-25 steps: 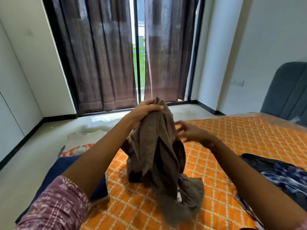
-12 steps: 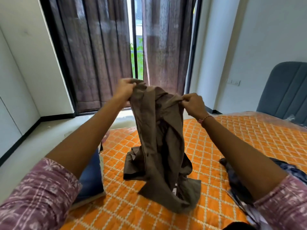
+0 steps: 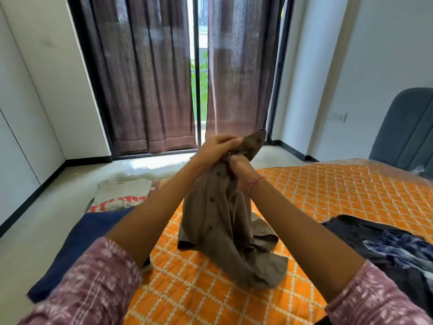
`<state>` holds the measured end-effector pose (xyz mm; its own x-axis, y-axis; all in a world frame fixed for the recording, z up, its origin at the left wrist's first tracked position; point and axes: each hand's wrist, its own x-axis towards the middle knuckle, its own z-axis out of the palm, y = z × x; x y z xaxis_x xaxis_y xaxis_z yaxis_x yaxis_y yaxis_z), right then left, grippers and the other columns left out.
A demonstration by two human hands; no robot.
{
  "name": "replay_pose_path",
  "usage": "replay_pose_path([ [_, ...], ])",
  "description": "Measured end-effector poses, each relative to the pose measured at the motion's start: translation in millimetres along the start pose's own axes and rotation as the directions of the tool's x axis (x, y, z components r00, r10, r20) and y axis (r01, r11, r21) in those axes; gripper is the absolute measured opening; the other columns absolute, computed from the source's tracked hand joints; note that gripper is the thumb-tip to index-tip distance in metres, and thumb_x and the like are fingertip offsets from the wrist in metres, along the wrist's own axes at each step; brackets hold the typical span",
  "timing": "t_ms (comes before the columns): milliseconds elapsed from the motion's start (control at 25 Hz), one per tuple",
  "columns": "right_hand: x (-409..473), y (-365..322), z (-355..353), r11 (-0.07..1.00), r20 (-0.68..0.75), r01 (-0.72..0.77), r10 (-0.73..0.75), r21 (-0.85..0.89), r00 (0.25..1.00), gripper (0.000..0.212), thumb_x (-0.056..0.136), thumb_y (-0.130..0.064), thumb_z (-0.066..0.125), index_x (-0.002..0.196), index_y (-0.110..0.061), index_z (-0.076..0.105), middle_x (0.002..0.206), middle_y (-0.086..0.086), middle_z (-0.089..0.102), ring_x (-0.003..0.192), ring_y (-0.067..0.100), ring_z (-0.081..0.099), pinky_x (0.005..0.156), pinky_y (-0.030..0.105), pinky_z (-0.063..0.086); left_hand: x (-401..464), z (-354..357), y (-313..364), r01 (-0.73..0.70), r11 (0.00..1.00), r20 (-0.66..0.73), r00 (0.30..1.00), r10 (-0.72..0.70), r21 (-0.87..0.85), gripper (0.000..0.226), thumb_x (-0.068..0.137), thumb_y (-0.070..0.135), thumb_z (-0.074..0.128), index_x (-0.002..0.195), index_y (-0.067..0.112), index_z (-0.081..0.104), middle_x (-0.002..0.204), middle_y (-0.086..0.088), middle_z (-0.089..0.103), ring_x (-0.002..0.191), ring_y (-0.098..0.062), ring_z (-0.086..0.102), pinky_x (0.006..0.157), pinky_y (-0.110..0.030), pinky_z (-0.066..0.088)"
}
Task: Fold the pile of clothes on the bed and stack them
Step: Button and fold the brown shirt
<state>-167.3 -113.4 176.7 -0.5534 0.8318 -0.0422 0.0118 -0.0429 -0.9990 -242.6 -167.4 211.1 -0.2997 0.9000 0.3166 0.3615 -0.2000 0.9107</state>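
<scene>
A brown button shirt (image 3: pixel 220 221) hangs bunched above the orange quilted bed (image 3: pixel 339 191), its lower end trailing on the quilt. My left hand (image 3: pixel 216 148) grips the shirt's top edge near the collar. Just below and to the right, my right hand (image 3: pixel 239 168) is curled round the same bunch of fabric, touching the left hand. A pile of dark and blue patterned clothes (image 3: pixel 393 249) lies on the bed at the right.
A dark blue folded cloth (image 3: pixel 82 245) lies at the bed's left edge, with a red-and-white printed cloth (image 3: pixel 117 205) beyond it. Dark curtains (image 3: pixel 145 90) cover the window ahead. A grey headboard (image 3: pixel 407 130) stands at the right.
My hands, held apart with the shirt raised half a second ago, have come together and dropped lower, gathering the shirt's top into one bunch.
</scene>
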Motion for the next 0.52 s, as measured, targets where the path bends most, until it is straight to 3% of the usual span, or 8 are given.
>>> replay_pose_path([
  [80,9,-17,-8,0.946,-0.042,-0.066,0.083,0.319,0.996,0.020,0.098,-0.013,0.045,0.085,-0.004,0.058,0.066,0.005,0.063,0.053,0.015,0.058,0.048,0.024,0.048,-38,-3,-54,0.012,1.000,-0.131,0.991,-0.014,-0.020,0.038,0.085,0.018,0.070,0.120,0.012,0.057,0.105,-0.001,0.064,0.101,-0.016,0.060,0.084,-0.019,0.051],
  [160,18,-31,-20,0.895,-0.114,-0.014,0.073,0.446,0.991,0.028,0.099,-0.014,0.046,0.072,-0.008,0.054,0.048,0.001,0.060,0.041,0.012,0.057,0.044,0.023,0.048,-82,3,-104,0.054,0.993,-0.145,0.989,-0.038,0.108,0.064,0.071,0.034,0.081,0.125,0.022,0.049,0.115,0.008,0.059,0.110,-0.011,0.055,0.086,-0.016,0.046],
  [240,27,-42,-32,0.844,-0.155,0.038,0.054,0.535,0.986,0.026,0.100,-0.020,0.046,0.081,-0.006,0.058,0.062,0.006,0.065,0.052,0.017,0.063,0.054,0.027,0.055,-113,19,-147,0.146,0.917,-0.332,0.943,-0.016,0.371,0.089,0.063,0.050,0.080,0.136,0.015,0.040,0.129,0.001,0.046,0.119,-0.013,0.044,0.095,-0.025,0.041],
  [320,28,-52,-39,0.788,-0.171,0.075,0.039,0.611,0.985,0.025,0.100,-0.024,0.045,0.091,-0.006,0.060,0.080,0.009,0.065,0.064,0.021,0.064,0.065,0.031,0.057,-123,41,-170,0.242,0.906,-0.540,0.841,-0.019,0.346,0.073,0.068,0.039,0.082,0.124,0.009,0.047,0.121,-0.006,0.046,0.112,-0.021,0.045,0.091,-0.033,0.041],
  [360,26,-58,-40,0.765,-0.161,0.080,0.031,0.639,0.987,0.025,0.100,-0.023,0.045,0.091,-0.006,0.060,0.082,0.010,0.063,0.062,0.021,0.064,0.062,0.031,0.057,-119,50,-170,0.230,0.952,-0.510,0.855,-0.098,0.203,0.053,0.071,0.031,0.082,0.110,0.010,0.053,0.107,-0.005,0.054,0.102,-0.021,0.052,0.085,-0.033,0.044],
  [400,24,-65,-41,0.751,-0.155,0.091,0.015,0.654,0.988,0.026,0.100,-0.023,0.044,0.090,-0.005,0.059,0.081,0.009,0.062,0.059,0.020,0.064,0.055,0.028,0.057,-112,60,-162,0.205,0.978,-0.351,0.918,-0.183,0.025,0.037,0.073,0.024,0.082,0.098,0.012,0.057,0.093,-0.002,0.061,0.092,-0.018,0.060,0.080,-0.034,0.047],
  [480,20,-74,-42,0.723,-0.145,0.098,0.003,0.684,0.989,0.026,0.101,-0.024,0.044,0.089,-0.005,0.059,0.079,0.009,0.062,0.061,0.020,0.063,0.046,0.026,0.055,-97,80,-144,0.291,0.911,0.064,0.956,-0.285,-0.292,0.026,0.075,0.026,0.079,0.092,0.015,0.064,0.087,0.002,0.070,0.084,-0.012,0.067,0.080,-0.034,0.051],
  [520,18,-75,-44,0.720,-0.145,0.098,0.005,0.687,0.989,0.027,0.101,-0.024,0.044,0.089,-0.005,0.059,0.078,0.009,0.062,0.064,0.020,0.062,0.046,0.025,0.054,-87,87,-137,0.352,0.856,0.124,0.936,-0.330,-0.379,0.021,0.078,0.029,0.076,0.093,0.018,0.065,0.090,0.002,0.071,0.086,-0.014,0.066,0.078,-0.032,0.052],
])
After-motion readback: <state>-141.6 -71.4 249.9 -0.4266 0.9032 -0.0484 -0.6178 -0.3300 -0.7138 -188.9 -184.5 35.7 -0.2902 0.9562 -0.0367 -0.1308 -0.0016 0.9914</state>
